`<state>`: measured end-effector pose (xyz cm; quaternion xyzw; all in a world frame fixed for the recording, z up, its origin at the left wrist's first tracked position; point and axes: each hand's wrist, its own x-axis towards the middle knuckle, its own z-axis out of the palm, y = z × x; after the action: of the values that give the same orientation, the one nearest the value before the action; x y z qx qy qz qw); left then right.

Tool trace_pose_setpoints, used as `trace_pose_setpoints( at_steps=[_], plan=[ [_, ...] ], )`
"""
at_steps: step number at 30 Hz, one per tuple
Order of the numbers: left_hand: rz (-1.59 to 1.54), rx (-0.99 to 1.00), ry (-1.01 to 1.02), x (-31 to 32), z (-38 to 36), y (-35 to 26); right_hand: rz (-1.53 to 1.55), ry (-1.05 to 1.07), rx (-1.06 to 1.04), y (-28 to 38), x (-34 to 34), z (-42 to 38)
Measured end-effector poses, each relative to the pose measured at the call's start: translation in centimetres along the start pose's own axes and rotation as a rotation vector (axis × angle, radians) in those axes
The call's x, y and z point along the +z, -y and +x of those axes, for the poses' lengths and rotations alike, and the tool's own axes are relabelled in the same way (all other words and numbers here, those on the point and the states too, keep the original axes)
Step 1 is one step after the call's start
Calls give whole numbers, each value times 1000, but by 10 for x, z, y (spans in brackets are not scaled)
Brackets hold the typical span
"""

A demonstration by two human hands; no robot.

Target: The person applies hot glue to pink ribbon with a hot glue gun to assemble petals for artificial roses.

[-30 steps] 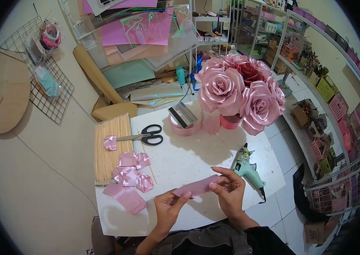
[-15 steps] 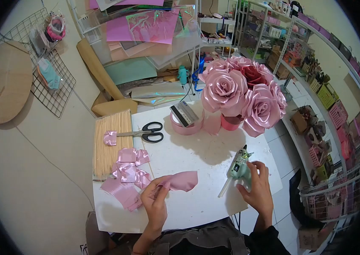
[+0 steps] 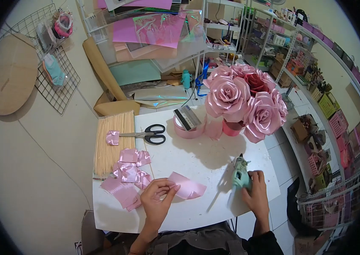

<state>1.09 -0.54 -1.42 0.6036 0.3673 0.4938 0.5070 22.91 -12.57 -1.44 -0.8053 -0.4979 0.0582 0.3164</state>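
Note:
Between the thumb and fingers of my left hand (image 3: 158,199) is one end of a pink ribbon piece (image 3: 187,186), which stretches to the right over the white table. My right hand (image 3: 257,193) is wrapped round the handle of a mint-green glue gun (image 3: 241,175), whose dark nozzle points away from me. To the left of my left hand lie a stack of flat pink ribbon pieces (image 3: 122,193) and several folded pink pieces (image 3: 131,165).
Black-handled scissors (image 3: 155,134) rest partly on a bundle of thin wooden sticks (image 3: 114,155). Behind are a ribbon roll (image 3: 188,132) with a card (image 3: 187,117) on it and large pink ribbon roses (image 3: 229,97) in a pink pot (image 3: 232,127). Shelves (image 3: 316,170) stand at the right.
My right hand has closed on the glue gun and tilted it up from where it lay. The ribbon piece in my left hand has turned, showing more of its shiny face. The view has shifted slightly.

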Motion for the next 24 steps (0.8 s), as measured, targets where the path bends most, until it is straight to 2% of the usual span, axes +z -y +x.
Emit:
trace_pose_setpoints(
  at_steps=[1,3,4,6,7,11,13,16,24],
  plan=[
    [47,-32,25,0,-1,-1,-2,6,-6,4,-5,-1],
    [64,4,57,1,0,-6,306,120,-4,14,-14,-6],
    [80,49,97,1,1,-7,308,123,3,20,-16,-8],
    [87,49,136,2,2,-7,558,236,6,35,-15,-9],
    [90,52,167,3,2,-6,538,193,-165,37,-11,-7],
    [215,82,211,1,3,-9,445,272,-267,48,2,-6],
    [325,165,273,-3,3,-6,425,291,-305,52,7,-8],
    [274,133,271,0,2,-9,481,360,-211,56,8,-11],
    [248,137,251,1,2,-9,454,337,-196,56,15,-14]
  ],
)
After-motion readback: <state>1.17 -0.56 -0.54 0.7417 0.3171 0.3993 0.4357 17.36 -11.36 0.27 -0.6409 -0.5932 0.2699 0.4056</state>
